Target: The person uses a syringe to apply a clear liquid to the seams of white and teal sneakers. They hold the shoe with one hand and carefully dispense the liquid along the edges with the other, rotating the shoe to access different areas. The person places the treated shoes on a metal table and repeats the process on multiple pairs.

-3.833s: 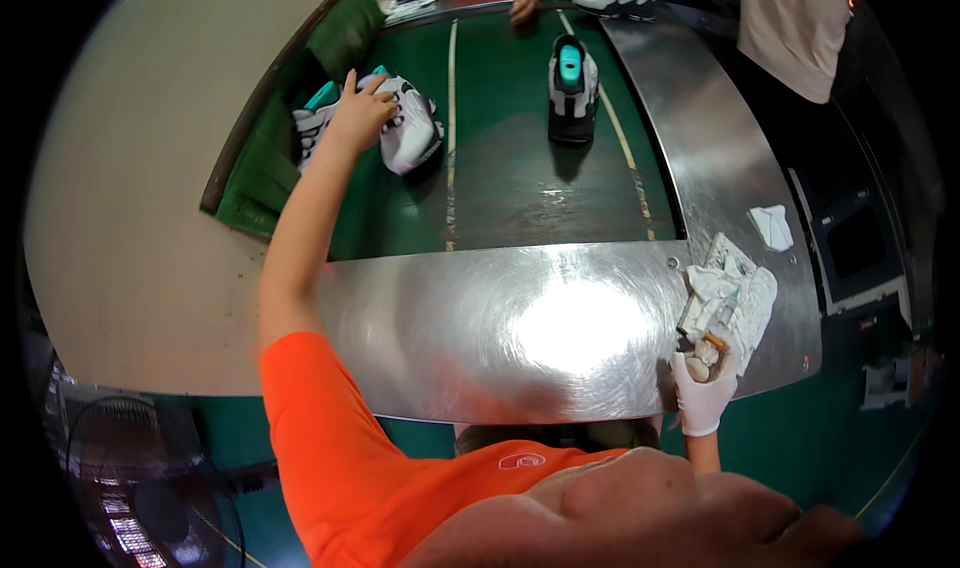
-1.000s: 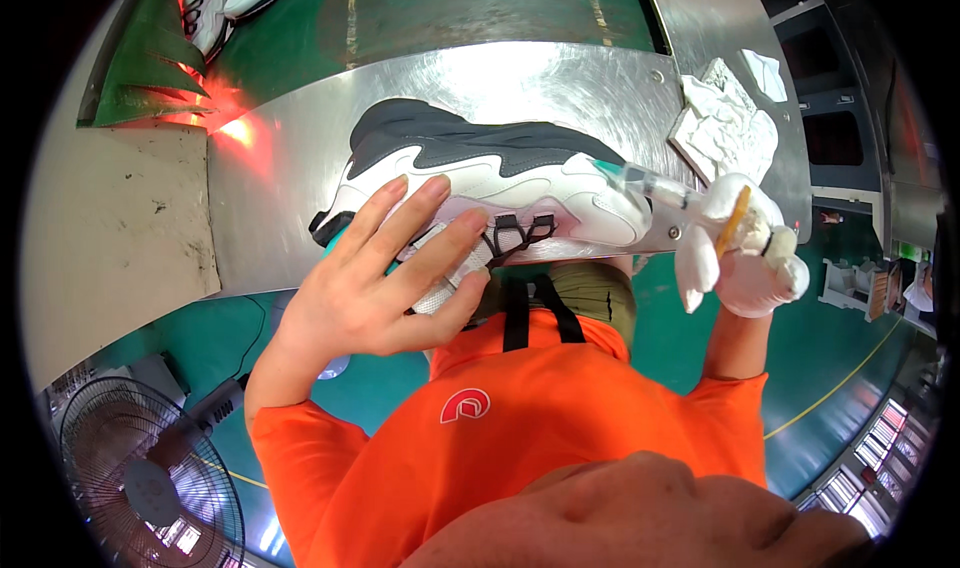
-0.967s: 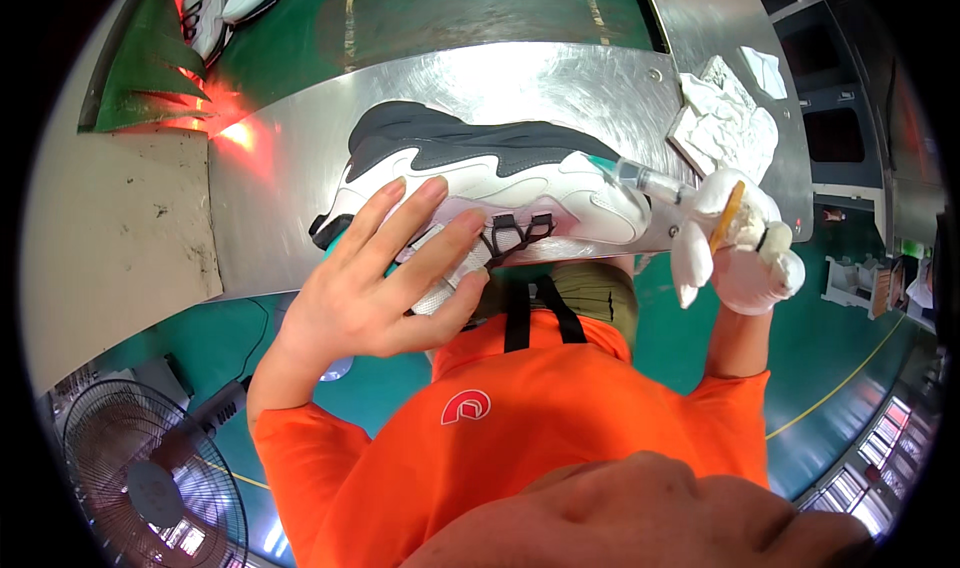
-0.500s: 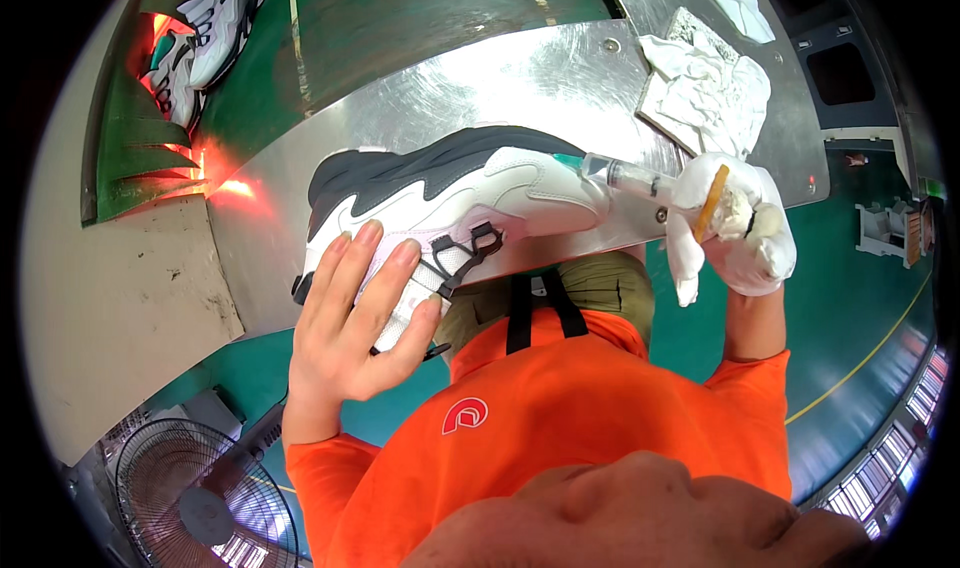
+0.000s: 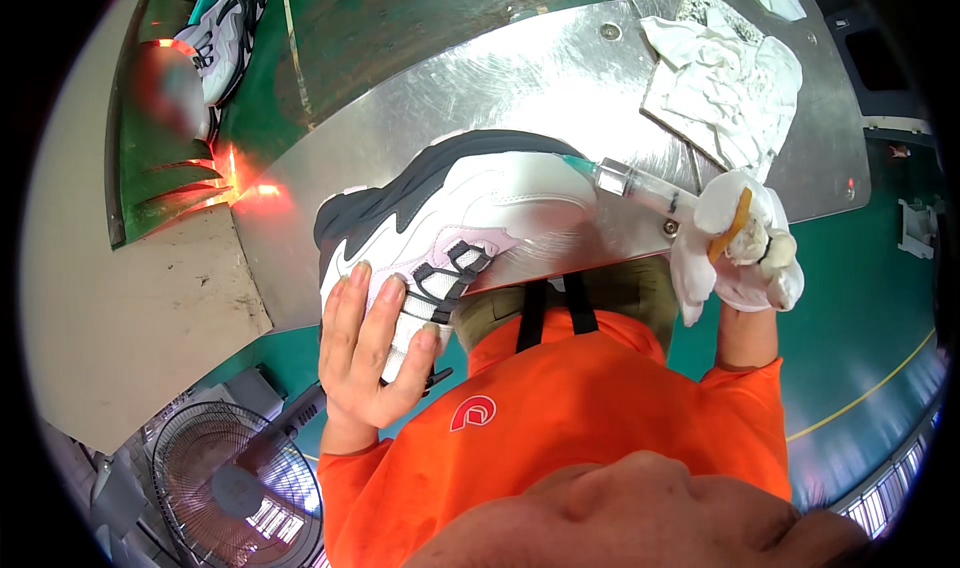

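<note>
A white sneaker [image 5: 520, 193] with a dark grey sole and pale lilac panels lies tilted on its side at the bench edge, toe to the right. My bare left hand [image 5: 375, 353] holds it by the lace area, fingers laid along the upper and thumb near the opening. In my white-gloved right hand [image 5: 745, 253] is a clear syringe [image 5: 655, 190] with a green tip [image 5: 579, 165]. That tip meets the seam between sole and upper near the toe. A yellowish-brown strip [image 5: 733, 225] and whitish lumps [image 5: 760, 245] show at the same glove; their kind is unclear.
A crumpled white cloth [image 5: 725, 93] lies on a speckled slab on the metal bench [image 5: 440, 93]. Another sneaker [image 5: 228, 43] rests on the green surface at far left, by a red-glowing opening with flaps [image 5: 180, 203]. A fan [image 5: 237, 488] stands lower left.
The whole view has shifted slightly. The sneaker has turned a little in my left hand, and the syringe tip stays at the sole seam near the toe. The far-left second sneaker is now mostly hidden.
</note>
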A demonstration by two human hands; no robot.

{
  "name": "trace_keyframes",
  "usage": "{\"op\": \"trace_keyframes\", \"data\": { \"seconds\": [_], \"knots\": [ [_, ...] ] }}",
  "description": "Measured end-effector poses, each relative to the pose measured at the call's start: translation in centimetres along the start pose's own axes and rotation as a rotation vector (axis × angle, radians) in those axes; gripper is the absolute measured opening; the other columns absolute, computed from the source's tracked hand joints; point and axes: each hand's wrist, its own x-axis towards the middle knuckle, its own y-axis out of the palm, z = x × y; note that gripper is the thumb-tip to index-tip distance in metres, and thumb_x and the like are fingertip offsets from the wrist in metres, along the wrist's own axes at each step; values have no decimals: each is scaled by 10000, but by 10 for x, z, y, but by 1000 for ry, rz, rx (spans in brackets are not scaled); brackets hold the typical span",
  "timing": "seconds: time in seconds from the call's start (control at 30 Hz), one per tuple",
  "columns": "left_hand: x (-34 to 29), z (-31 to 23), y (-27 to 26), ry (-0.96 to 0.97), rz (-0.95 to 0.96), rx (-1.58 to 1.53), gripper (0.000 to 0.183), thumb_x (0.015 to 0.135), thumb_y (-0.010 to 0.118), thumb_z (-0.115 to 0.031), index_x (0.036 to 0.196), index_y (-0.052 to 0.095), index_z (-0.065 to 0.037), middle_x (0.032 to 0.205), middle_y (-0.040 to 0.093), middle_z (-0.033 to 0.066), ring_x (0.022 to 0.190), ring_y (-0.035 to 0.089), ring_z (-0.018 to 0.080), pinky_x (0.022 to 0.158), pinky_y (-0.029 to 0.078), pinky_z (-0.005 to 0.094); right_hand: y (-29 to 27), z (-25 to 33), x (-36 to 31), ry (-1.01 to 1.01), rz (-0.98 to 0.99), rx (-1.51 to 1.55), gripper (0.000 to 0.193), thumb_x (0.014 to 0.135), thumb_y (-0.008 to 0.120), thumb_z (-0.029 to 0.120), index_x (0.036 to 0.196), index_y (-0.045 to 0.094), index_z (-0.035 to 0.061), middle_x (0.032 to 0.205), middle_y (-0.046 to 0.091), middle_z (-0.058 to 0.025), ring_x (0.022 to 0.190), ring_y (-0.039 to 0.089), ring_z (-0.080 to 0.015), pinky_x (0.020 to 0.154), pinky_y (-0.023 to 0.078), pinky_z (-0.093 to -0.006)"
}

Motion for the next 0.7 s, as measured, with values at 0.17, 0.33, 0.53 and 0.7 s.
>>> {"op": "trace_keyframes", "data": {
  "seconds": [0.17, 0.33, 0.53, 0.7],
  "knots": [
    [0, -3, 3, -14, -14, 1, 293, 869, 693, -162, 1127, 560, -123, 1166, 635, 212, 1078, 617, 442, 860, 522, 535, -2, -11, -7, -62, 12, 41, 734, 683, 790, 396, 1083, 503, -148, 660, 601, -200, 486, 617, -281, 433, 510, -323],
    [0, -3, 0, -13, 7, 6, 288, 869, 685, -140, 1130, 564, -123, 1149, 640, 221, 1070, 618, 447, 862, 521, 538, 3, -19, -16, -116, -24, 83, 694, 714, 770, 392, 1086, 504, -130, 652, 597, -180, 479, 613, -270, 442, 506, -310],
    [1, -4, 4, -4, -29, 2, 258, 882, 668, -142, 1122, 573, -124, 1136, 643, 229, 1070, 616, 453, 855, 524, 538, 5, -34, -22, -214, -16, 129, 696, 732, 771, 405, 1105, 507, -119, 673, 596, -200, 490, 603, -276, 436, 509, -330],
    [-1, -4, 5, 2, -32, 2, 260, 884, 674, -159, 1121, 573, -120, 1138, 641, 231, 1075, 612, 452, 851, 526, 538, 10, -36, -28, -148, -58, 152, 709, 726, 780, 413, 1114, 510, -116, 696, 599, -213, 522, 610, -283, 440, 514, -342]
  ]
}}
